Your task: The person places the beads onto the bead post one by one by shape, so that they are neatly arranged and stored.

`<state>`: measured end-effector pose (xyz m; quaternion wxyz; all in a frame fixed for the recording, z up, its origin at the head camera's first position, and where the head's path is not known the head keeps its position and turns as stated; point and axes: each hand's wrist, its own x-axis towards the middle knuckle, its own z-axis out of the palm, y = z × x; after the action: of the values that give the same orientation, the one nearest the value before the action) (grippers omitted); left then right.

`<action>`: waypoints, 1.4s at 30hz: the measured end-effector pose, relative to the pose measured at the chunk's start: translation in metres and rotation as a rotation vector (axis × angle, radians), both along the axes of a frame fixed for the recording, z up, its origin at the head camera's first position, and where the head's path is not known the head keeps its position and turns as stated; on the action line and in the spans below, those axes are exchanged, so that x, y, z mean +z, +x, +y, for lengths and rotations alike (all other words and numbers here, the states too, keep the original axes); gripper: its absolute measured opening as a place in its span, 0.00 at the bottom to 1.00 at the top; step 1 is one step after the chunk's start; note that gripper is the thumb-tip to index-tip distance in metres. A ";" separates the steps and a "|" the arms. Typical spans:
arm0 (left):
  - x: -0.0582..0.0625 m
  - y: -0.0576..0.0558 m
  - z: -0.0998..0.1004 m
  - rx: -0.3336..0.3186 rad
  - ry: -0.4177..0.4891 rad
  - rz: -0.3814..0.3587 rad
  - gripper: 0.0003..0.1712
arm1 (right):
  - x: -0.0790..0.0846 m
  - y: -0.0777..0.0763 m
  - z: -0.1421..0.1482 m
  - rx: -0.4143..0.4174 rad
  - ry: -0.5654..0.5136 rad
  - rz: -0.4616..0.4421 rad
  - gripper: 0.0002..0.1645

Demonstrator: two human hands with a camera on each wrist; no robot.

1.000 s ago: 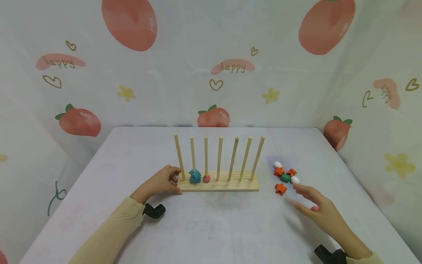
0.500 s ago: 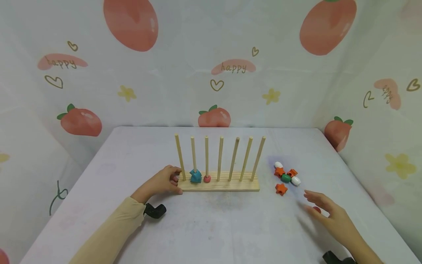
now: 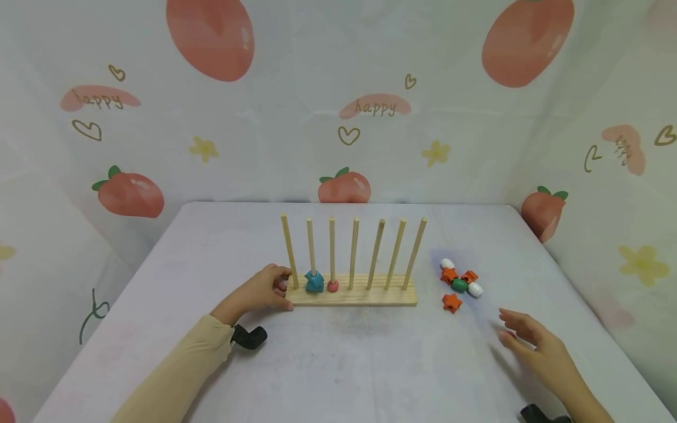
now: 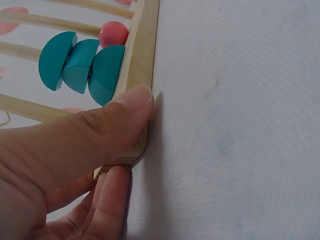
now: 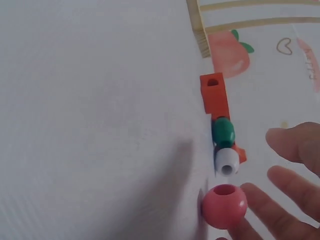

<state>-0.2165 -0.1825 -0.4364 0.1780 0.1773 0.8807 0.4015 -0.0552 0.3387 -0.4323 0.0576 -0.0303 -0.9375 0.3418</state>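
The left grip (image 3: 261, 294) pinches the near left end of the pale wooden seven-peg rack (image 3: 354, 298), while the right grip (image 3: 547, 355), fingers loosely parted and holding nothing, hovers just beside a glossy round pink bead (image 5: 224, 210) on the bench (image 3: 370, 358).

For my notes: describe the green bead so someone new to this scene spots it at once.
On the pale table, the left hand grips one end of a wooden rack with seven pegs. Off the rack's other end lies a small cluster of orange beads and white beads. Among them sits the smooth, rounded green bead, the only green one there.
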 end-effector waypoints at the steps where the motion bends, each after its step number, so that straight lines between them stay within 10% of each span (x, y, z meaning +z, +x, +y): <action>1: 0.000 0.000 0.000 0.000 -0.002 0.001 0.49 | 0.000 -0.001 0.000 -0.006 0.005 -0.042 0.30; 13: 0.000 -0.001 0.000 0.008 -0.008 -0.014 0.49 | 0.000 -0.010 0.002 -0.024 0.017 -0.273 0.43; 32: 0.000 -0.001 0.001 0.011 -0.003 -0.019 0.49 | 0.000 -0.009 0.004 -0.023 0.045 -0.282 0.35; 42: 0.001 0.000 0.001 0.018 -0.014 -0.021 0.49 | -0.005 -0.007 0.006 0.022 0.113 -0.134 0.23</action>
<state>-0.2163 -0.1811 -0.4351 0.1848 0.1639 0.8831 0.3989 -0.0626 0.3451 -0.4369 -0.0074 -0.0395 -0.9574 0.2861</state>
